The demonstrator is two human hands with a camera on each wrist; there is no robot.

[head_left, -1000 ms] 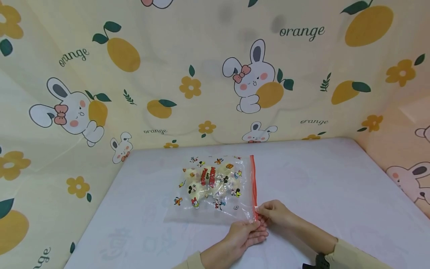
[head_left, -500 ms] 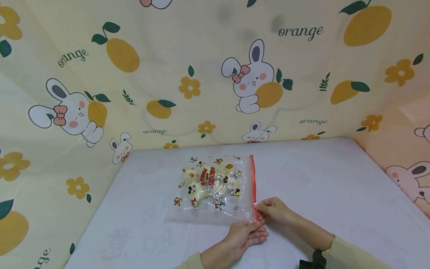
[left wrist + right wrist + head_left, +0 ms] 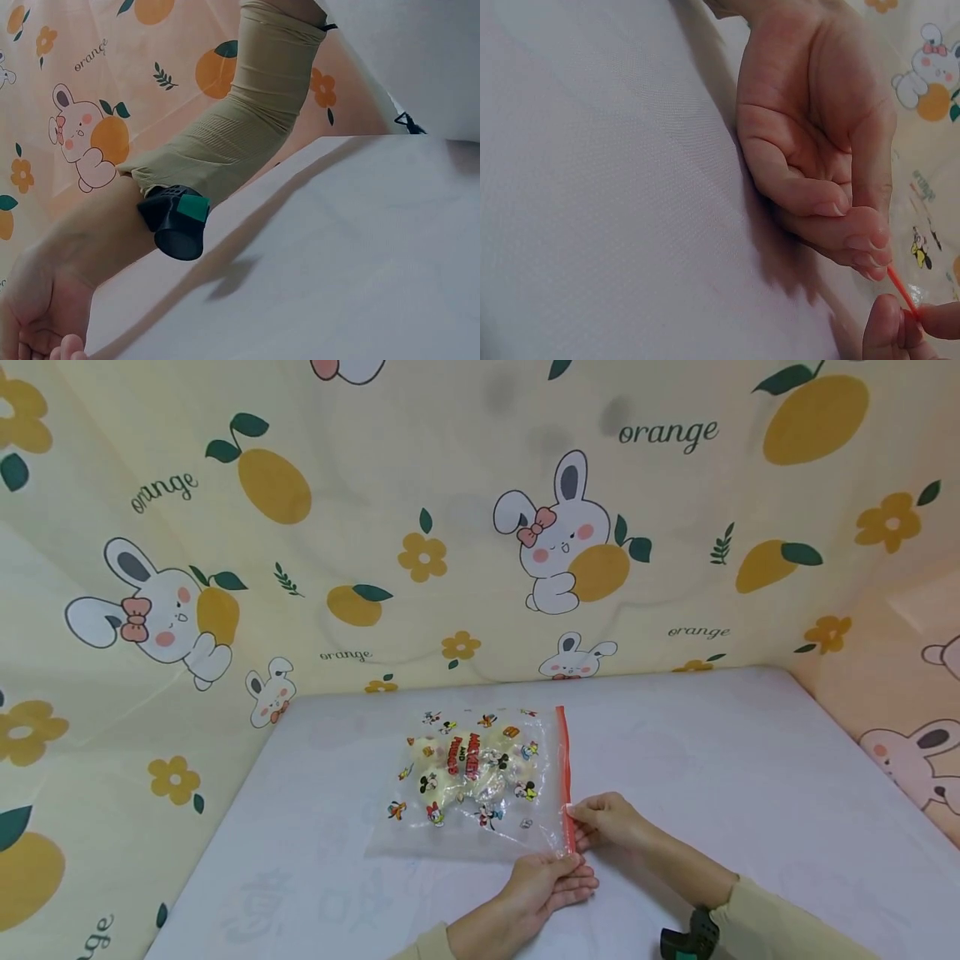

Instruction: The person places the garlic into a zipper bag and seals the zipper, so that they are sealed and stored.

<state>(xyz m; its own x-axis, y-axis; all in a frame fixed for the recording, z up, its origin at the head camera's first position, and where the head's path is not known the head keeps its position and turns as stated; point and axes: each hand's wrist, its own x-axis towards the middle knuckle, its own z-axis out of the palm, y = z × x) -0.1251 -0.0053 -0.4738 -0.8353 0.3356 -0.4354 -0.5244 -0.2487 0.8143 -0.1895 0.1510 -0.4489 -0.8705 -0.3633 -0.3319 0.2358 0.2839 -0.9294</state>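
A clear zip bag (image 3: 480, 839) with printed cartoon figures lies on the table, with pale rounded things inside whose kind I cannot tell. Its red zip strip (image 3: 564, 743) runs along the right side. At the strip's near end, my left hand (image 3: 543, 889) pinches the bag's corner between thumb and fingers. Slightly farther up, my right hand (image 3: 615, 822) pinches a small pale zip slider on the strip. The right wrist view shows the left hand (image 3: 810, 127) gripping the red strip (image 3: 901, 289), with right fingertips below. The left wrist view has the right hand (image 3: 45, 300) at lower left.
A white cloth covers the table (image 3: 712, 760). Behind and beside it hangs a curtain (image 3: 352, 510) printed with rabbits and oranges. On the right wrist sits a black camera mount (image 3: 690, 935).
My right hand has slid a short way up the red strip, away from my left hand. The left hand and the bag stay in place.
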